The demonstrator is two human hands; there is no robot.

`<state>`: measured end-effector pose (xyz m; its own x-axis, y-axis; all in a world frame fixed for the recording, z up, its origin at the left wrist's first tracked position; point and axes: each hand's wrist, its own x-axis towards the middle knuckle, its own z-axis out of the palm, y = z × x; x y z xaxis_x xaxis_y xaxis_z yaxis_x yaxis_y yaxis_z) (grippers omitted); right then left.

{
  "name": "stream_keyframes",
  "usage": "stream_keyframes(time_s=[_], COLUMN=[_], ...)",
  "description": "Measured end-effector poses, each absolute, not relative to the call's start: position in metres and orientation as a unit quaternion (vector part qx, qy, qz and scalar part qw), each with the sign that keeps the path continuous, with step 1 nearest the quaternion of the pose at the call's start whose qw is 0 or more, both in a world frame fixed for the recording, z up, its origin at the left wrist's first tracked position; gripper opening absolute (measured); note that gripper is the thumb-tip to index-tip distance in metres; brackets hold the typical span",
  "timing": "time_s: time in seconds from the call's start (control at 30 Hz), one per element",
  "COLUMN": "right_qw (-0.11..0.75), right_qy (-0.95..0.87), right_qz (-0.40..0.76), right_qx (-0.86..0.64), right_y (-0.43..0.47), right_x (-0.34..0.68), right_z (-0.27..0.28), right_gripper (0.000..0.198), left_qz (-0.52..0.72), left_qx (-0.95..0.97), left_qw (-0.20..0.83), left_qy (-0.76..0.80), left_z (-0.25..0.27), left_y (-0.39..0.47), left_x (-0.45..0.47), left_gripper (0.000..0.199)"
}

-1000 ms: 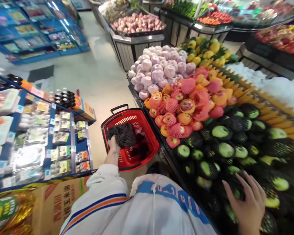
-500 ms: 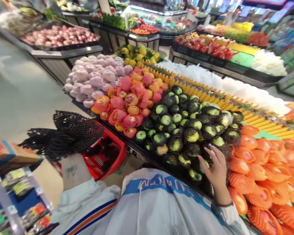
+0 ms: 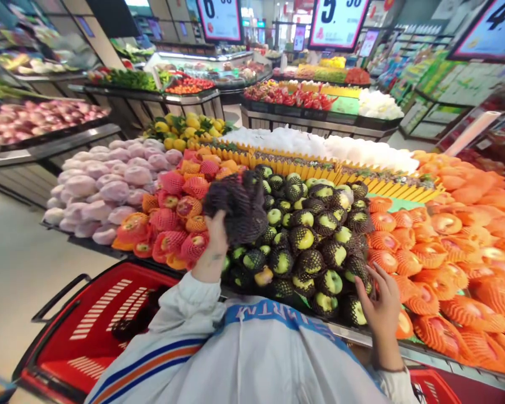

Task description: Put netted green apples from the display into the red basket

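My left hand [image 3: 216, 238] is closed around a bunch of black foam net sleeves [image 3: 238, 207], held up over the border between the pink-netted fruit and the green apples. The bunch hides the fruit behind it, and motion blurs it slightly. Green apples [image 3: 304, 239] in black nets lie heaped in front of me. My right hand [image 3: 381, 306] is at the heap's front right corner, beside a netted apple [image 3: 356, 310]. Its fingers are apart with nothing seen in them; whether the fingertips touch an apple I cannot tell.
Pink- and orange-netted fruit [image 3: 168, 219] and pale wrapped fruit [image 3: 120, 177] are piled to the left. Orange-netted fruit [image 3: 454, 264] fills the right side. A red shopping basket [image 3: 105, 303] with a black handle stands at lower left, against the display's metal edge.
My left hand has swung from above the red basket on the left to over the display, carrying the black net sleeves. My view has turned right; my right hand stays by the apples.
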<state>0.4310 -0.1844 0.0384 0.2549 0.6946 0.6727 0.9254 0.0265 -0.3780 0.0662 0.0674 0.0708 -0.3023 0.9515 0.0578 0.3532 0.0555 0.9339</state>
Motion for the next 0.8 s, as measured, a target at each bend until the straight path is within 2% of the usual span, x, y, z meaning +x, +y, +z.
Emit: stream_keyframes(time_s=[0.1,0.3,0.47,0.53,0.6,0.67,0.8], right_qw=[0.403,0.415,0.413,0.407,0.402,0.4,0.41], right_qy=[-0.583,-0.566,-0.562,-0.566,-0.574,-0.581,-0.601], right_qz=[-0.161,-0.21,-0.208,-0.197,-0.183,-0.172,-0.147], right_qx=[-0.687,-0.681,-0.686,-0.69,-0.69,-0.688,-0.67], right_y=[-0.178,-0.163,-0.155,-0.152,-0.148,-0.142,-0.122], right_x=[0.434,0.45,0.456,0.456,0.455,0.452,0.436], right_z=[0.04,0.051,0.047,0.042,0.038,0.037,0.049], right_gripper=[0.039,0.038,0.037,0.036,0.035,0.034,0.03], left_qz=[0.44,0.274,0.175,0.17,0.185,0.214,0.3], left_qx=[0.611,0.766,0.802,0.809,0.815,0.818,0.811], left_qw=[0.311,0.295,0.284,0.277,0.265,0.245,0.209], left_qy=[0.58,0.5,0.496,0.491,0.481,0.474,0.458], left_z=[0.072,0.058,0.059,0.065,0.073,0.078,0.076], left_y=[0.078,0.09,0.085,0.078,0.071,0.064,0.05], left_x=[0.114,0.172,0.164,0.153,0.141,0.13,0.115], left_gripper=[0.029,0.041,0.066,0.078,0.081,0.077,0.056])
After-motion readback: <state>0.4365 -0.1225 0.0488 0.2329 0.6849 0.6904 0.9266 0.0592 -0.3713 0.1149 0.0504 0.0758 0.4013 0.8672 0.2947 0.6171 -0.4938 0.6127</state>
